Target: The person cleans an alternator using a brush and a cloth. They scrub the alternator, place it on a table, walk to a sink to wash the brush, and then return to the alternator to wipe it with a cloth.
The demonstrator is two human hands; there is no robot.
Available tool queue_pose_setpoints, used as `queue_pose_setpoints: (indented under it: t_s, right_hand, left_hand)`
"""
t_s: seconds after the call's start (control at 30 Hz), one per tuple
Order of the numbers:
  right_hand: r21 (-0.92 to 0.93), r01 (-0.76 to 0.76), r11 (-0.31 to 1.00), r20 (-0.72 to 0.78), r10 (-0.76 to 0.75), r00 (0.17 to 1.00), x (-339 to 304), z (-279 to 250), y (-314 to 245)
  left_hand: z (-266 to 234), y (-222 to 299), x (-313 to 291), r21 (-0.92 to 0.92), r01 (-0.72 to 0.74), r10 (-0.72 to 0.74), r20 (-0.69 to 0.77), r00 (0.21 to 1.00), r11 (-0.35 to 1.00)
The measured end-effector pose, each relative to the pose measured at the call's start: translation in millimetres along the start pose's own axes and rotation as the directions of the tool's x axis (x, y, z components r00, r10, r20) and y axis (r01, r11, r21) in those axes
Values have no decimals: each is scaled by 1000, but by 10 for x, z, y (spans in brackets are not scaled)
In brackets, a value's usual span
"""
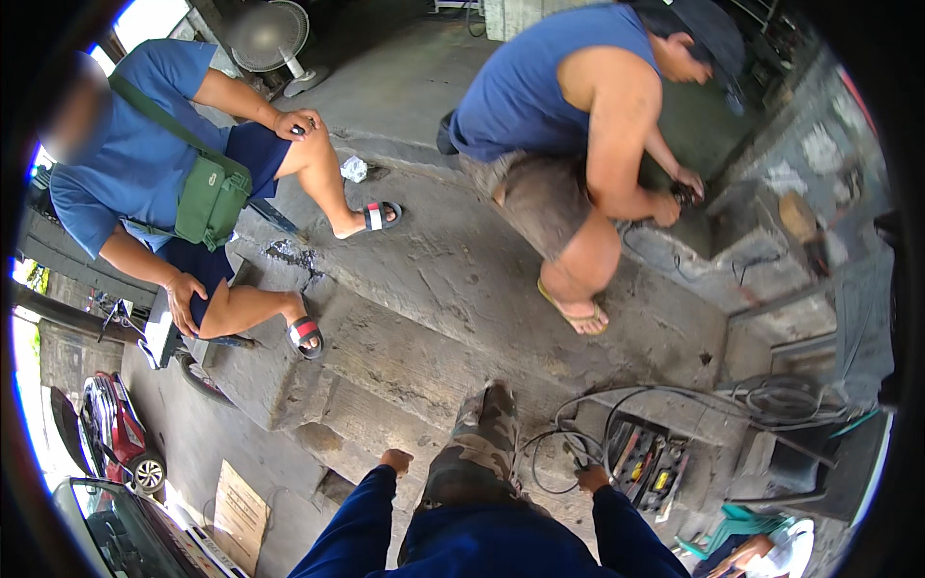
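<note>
My left hand (396, 460) hangs beside my leg in camouflage trousers (479, 438), its fingers curled closed and nothing visible in them. My right hand (591, 478) is closed on a dark clamp-like tool (578, 456), whose exact kind is too small to make out. A black cable (537, 472) loops around that hand. Just right of it stands an open tray of tools (647, 466), with red, yellow and dark pieces inside.
Worn concrete steps (414, 352) lie ahead. A person in blue (145, 144) sits at the left; another in a sleeveless top (554, 82) bends over a dark part on a concrete ledge. Coiled cables (785, 400), a fan (270, 37), cardboard (239, 515) and vehicles surround.
</note>
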State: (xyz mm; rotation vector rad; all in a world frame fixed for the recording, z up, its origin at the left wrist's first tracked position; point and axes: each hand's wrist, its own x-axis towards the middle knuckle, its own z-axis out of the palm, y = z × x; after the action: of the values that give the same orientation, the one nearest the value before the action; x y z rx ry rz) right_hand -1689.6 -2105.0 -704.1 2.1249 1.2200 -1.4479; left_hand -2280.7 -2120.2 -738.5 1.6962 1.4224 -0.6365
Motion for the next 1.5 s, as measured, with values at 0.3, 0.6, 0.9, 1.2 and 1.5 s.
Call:
queue_pose_setpoints:
  t_s: [0.3, 0.6, 0.9, 1.2, 1.5]
  right_hand:
    - [-162, 520, 838, -114, -540, 834, -625, -1504, -3364]
    - [-22, 534, 845, -246, -523, 816, -530, -2215, -6099]
    - [175, 530, 830, -110, -518, 848, -362, -3262, -7921]
    - [388, 719, 577, -172, -721, 671, -168, -4278, -9398]
    - [730, 536, 424, -258, -555, 791, -704, -5664, -10772]
  left_hand:
    - [-2960, 844, 455, -227, -319, 172, -498, 850, 920]
    - [-5685, 1608, 233, -923, -362, -354, -384, 853, 129]
    - [-7658, 1339, 162, -801, -432, -340, -577, 743, 416]
    - [-9802, 1289, -640, -816, -477, -251, -562, 788, 327]
    - [-11593, 1019, -783, -708, -512, -54, -609, 792, 486]
